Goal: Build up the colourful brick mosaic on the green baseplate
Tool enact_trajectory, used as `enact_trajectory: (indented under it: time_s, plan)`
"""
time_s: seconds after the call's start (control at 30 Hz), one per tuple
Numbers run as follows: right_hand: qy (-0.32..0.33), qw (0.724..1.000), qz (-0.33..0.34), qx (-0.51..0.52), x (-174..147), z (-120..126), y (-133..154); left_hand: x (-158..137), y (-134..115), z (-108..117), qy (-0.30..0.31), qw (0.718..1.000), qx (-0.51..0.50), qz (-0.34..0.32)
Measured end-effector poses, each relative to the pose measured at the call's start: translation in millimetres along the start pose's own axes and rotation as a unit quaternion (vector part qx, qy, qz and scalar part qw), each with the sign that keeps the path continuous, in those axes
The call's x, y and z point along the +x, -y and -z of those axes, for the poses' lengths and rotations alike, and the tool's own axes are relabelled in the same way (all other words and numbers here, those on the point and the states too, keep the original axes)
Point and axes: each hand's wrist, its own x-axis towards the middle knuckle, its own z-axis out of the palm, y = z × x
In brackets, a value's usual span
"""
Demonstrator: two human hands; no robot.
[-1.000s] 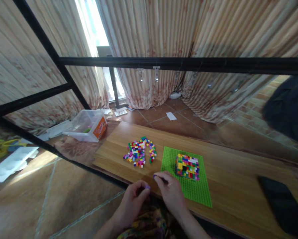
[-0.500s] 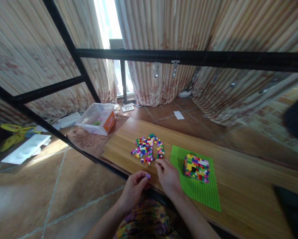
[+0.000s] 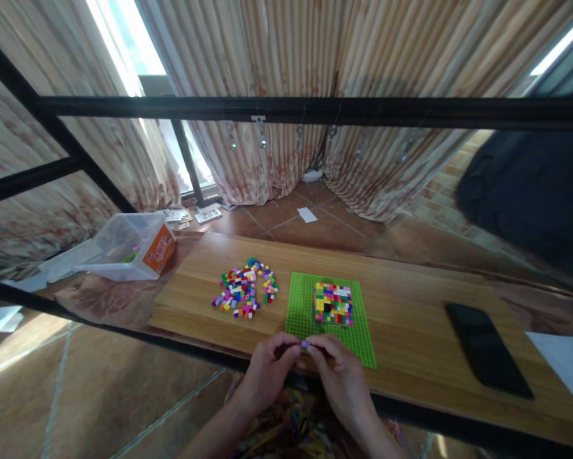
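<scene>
Between the fingertips of both hands is a small purple toy brick (image 3: 305, 344). My left hand (image 3: 271, 368) pinches it from the left, and my right hand (image 3: 338, 370) has its thumb and fingers closed on it from the right. Both hands are over the near edge of the table, by the lower left corner of a green studded baseplate (image 3: 361, 338). On that plate stands a boxy multicoloured brick structure (image 3: 334, 303) with a dark square gap in its top. A spread of loose bricks (image 3: 242, 287) lies left of the plate.
The wooden table (image 3: 405, 306) carries a black phone-like slab (image 3: 487, 349) at right, with white paper (image 3: 563, 363) beyond it. A clear plastic bin (image 3: 118, 245) with an orange label stands left. A black metal bar (image 3: 296, 111) crosses in front of the curtains.
My right hand has left the loose bricks and come together with my left hand at the purple brick. The camera view has turned right, bringing the whole black slab into sight.
</scene>
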Motion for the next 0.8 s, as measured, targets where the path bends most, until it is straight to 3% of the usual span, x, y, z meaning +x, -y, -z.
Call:
enact_trajectory:
  time_s: [0.27, 0.53, 0.8]
  plan:
    - [-0.147, 0.987, -0.003, -0.063, 15, 47, -21, 30, -2, -11, -0.051, 0.981, 0.140, -0.124]
    - [-0.199, 0.970, 0.047, -0.131, 34, 45, -33, 69, 0, -29, -0.076, 0.953, 0.175, -0.237]
    - [-0.223, 0.949, 0.094, -0.201, 45, 48, -42, 68, 18, -32, -0.066, 0.954, 0.173, -0.234]
